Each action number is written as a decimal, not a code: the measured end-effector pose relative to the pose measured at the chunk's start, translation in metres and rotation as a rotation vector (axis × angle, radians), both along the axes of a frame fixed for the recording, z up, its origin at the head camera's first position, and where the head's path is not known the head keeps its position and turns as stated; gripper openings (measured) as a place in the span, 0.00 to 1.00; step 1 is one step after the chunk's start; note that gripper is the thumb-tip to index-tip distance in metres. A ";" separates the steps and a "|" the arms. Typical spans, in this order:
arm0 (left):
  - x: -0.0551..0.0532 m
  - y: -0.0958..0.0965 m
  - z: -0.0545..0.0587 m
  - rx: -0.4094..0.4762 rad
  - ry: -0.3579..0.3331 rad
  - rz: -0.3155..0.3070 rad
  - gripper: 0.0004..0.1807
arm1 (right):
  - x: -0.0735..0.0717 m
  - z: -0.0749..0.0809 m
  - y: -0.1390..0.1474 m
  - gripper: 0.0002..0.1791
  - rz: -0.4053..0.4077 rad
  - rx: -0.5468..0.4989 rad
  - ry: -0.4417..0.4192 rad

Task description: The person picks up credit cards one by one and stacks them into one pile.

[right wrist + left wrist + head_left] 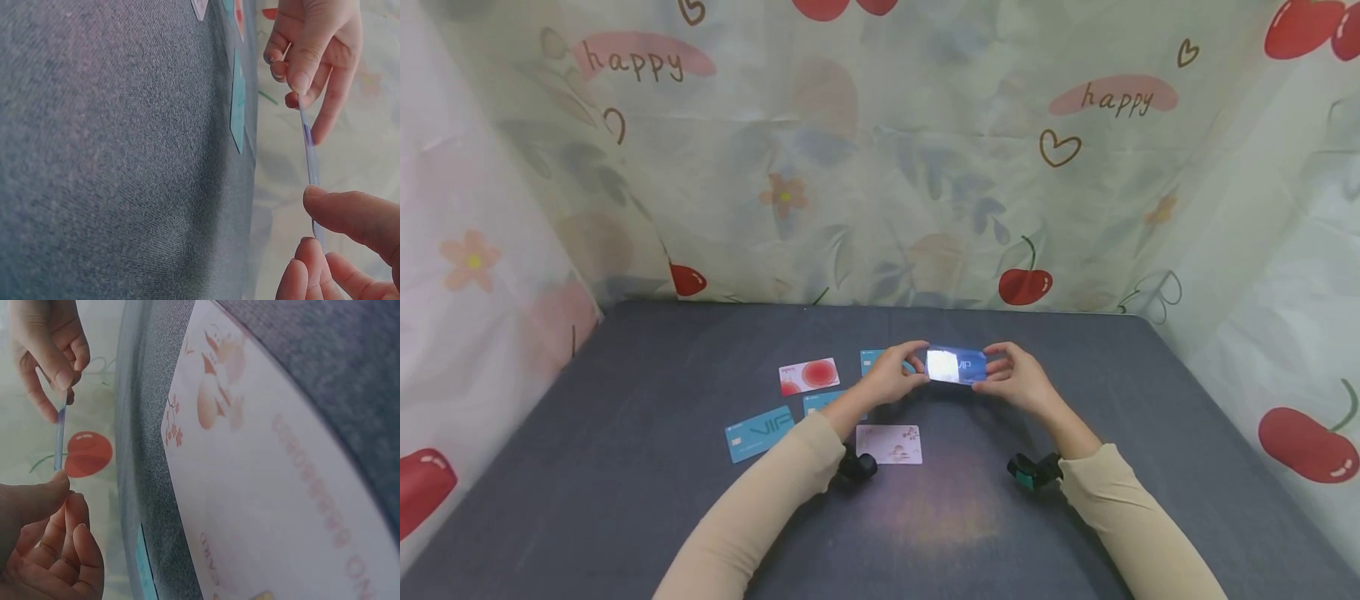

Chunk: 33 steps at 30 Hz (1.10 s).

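Between both hands a blue VIP card is held up above the table, its left part bright with glare in the head view. My left hand pinches its left end between thumb and fingers. At the right end, my right hand does the same. Both wrist views show the card nearly edge-on as a thin strip. Under the left forearm lies a pale pink card, which fills much of the left wrist view. A light blue card lies partly hidden behind the left hand.
To the left lie a white and red card, a blue VIP card and another blue card partly covered by the left arm. The dark table ends at a printed curtain on three sides.
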<state>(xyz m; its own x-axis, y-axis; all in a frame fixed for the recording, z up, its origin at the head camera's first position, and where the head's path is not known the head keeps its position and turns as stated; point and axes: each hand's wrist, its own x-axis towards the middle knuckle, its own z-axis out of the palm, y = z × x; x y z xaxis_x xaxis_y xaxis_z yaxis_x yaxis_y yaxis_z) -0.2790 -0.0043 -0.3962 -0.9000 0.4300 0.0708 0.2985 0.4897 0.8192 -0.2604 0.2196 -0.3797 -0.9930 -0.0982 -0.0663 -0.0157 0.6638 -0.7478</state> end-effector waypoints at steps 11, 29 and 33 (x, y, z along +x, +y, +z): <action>0.002 -0.006 -0.003 0.040 -0.032 0.006 0.29 | 0.005 0.000 -0.004 0.33 0.016 0.009 0.022; 0.009 -0.017 -0.004 0.036 -0.040 0.006 0.29 | 0.009 -0.001 -0.011 0.33 0.038 -0.004 0.016; 0.012 -0.020 -0.004 0.040 -0.034 0.001 0.29 | 0.009 -0.002 -0.013 0.33 0.037 -0.001 0.016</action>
<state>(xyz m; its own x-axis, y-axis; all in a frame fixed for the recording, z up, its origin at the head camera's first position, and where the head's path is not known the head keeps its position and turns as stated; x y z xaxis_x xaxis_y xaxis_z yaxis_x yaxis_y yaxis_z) -0.2674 -0.0241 -0.4000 -0.9027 0.4265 0.0570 0.2692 0.4565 0.8480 -0.2516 0.2066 -0.3814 -0.9895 -0.1353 -0.0506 -0.0522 0.6614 -0.7482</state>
